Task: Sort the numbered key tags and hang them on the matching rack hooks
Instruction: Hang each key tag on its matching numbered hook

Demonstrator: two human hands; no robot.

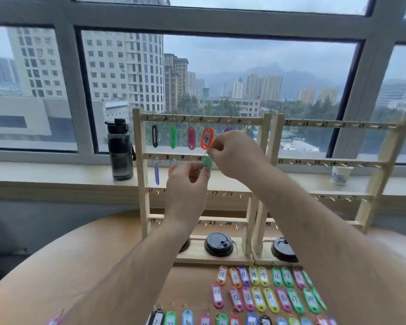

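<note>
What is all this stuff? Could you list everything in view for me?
Racks: two, pale wood, side by side at the table's far side.
Hung tags: six on the left rack's top rail, two on its second rail, mixed colours.
Green tag: one, at the second rail.
Loose tags: dozens, mixed colours, in rows on the near table.
Lids: three, black, on the rack bases.
Bottle: one, dark, left windowsill.
Cup: one, white and blue, right windowsill.
Table: one, tan, round.
Left hand: holds the green tag.
Right hand: pinches its ring.

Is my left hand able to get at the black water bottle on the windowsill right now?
Probably not yet: the left hand pinches the green tag at the second rail of the rack, so it is busy. The way to the bottle, left of the rack, looks open.
</note>
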